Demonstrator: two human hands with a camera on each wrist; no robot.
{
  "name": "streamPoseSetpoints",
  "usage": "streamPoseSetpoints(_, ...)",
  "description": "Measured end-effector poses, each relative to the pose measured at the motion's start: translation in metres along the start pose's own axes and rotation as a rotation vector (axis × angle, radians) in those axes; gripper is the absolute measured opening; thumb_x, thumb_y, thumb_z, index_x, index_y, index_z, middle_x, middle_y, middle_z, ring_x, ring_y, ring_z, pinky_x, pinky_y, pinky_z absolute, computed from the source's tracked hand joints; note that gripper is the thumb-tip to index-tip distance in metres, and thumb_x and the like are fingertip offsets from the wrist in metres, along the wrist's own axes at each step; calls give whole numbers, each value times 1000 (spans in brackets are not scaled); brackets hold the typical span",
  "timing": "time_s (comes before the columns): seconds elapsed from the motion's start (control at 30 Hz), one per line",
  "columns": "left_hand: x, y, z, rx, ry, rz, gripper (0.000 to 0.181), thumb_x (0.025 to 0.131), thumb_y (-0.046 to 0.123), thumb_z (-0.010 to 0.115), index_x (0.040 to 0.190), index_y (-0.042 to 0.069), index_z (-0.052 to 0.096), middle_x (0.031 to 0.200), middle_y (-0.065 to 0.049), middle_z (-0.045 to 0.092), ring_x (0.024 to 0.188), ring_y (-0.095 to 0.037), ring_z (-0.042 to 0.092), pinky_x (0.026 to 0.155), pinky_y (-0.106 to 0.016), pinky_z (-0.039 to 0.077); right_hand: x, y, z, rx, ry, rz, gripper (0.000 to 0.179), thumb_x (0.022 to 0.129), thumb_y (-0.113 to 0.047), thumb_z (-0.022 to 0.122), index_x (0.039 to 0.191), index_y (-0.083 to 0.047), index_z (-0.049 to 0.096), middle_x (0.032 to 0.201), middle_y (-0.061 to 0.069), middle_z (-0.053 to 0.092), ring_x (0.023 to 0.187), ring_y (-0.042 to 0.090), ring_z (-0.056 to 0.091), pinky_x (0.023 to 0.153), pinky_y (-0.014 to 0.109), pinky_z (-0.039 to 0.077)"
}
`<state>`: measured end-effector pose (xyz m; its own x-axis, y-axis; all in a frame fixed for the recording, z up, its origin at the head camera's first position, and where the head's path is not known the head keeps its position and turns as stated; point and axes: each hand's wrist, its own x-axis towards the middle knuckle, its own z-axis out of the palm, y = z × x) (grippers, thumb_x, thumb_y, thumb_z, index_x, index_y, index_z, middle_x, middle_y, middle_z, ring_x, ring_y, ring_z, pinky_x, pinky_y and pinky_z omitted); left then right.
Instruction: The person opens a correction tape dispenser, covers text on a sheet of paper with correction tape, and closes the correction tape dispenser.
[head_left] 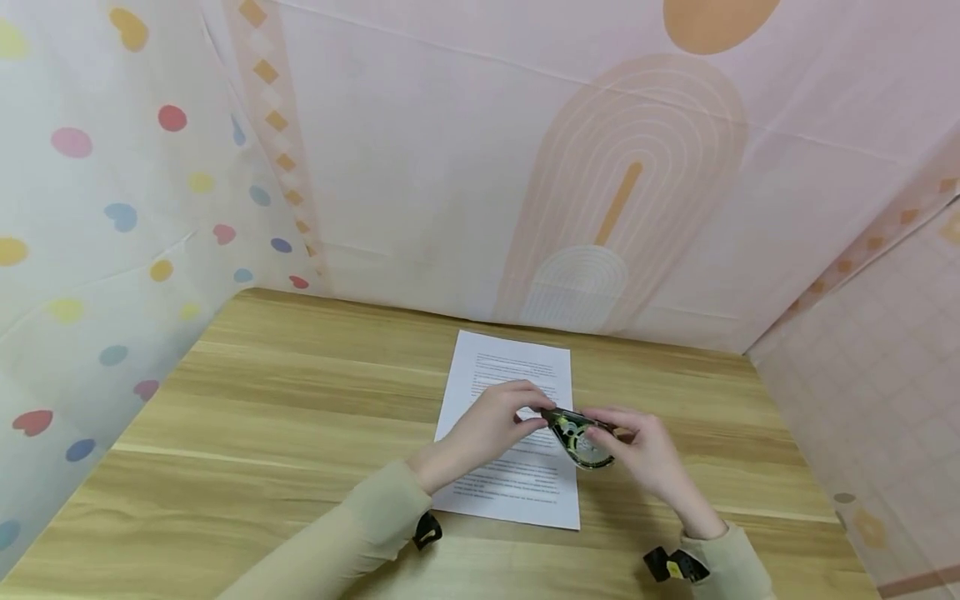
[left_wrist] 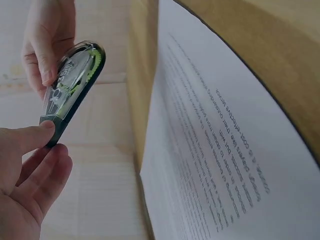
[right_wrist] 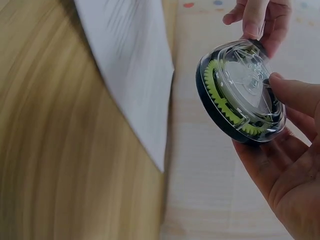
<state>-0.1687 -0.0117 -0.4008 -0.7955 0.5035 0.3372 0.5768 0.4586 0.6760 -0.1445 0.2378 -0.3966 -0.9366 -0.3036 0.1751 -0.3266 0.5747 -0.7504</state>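
Note:
Both hands hold a correction tape dispenser (head_left: 581, 440) above the right part of a printed sheet (head_left: 510, 492). It has a clear, teardrop-shaped case on a dark back, with a yellow-green gear wheel inside. My left hand (head_left: 498, 421) pinches its narrow dark end (left_wrist: 59, 127) between thumb and fingers. The wide round end (right_wrist: 240, 100) is gripped by my right hand (head_left: 637, 446), thumb on the clear face and fingers behind. In the left wrist view, the narrow end points down toward the left thumb.
The sheet lies flat on a wood-grain table (head_left: 300, 400), its long side running away from me. Patterned cloth walls (head_left: 420, 167) stand behind the table and at both sides. Dark straps (head_left: 675, 567) sit around the wrists.

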Motion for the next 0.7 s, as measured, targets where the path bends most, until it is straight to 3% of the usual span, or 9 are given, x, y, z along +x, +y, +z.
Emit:
streamPoseSetpoints(0.2,17,-3,16,61,-60,-4,21,96,8,75,117,8,78,116,-5,78,111,-21,74,102,-37,60,4,17,-10,-9,-24,36,26,97,-5,72,121,2,76,121,25,77,94,-8,65,78,18,61)
streamPoseSetpoints(0.33,26,-3,26,129,-109,-24,22,97,10,74,119,10,78,117,-3,77,111,-19,73,104,-35,58,5,27,-15,-5,-56,65,26,99,-8,71,122,2,76,120,24,77,93,-7,64,77,18,59)
streamPoseSetpoints(0.47,38,-3,35,210,-153,-20,23,97,12,74,120,11,78,116,-3,77,110,-17,73,102,-30,59,6,36,-19,40,-83,147,30,100,-12,70,125,3,74,122,23,77,94,-6,64,79,16,56)
streamPoseSetpoints(0.7,52,-5,52,257,-234,-49,26,98,12,73,123,12,77,124,-3,78,121,-19,72,111,-30,55,4,47,-25,63,-144,216,33,102,-14,68,129,5,71,127,25,74,95,-5,64,80,16,56)
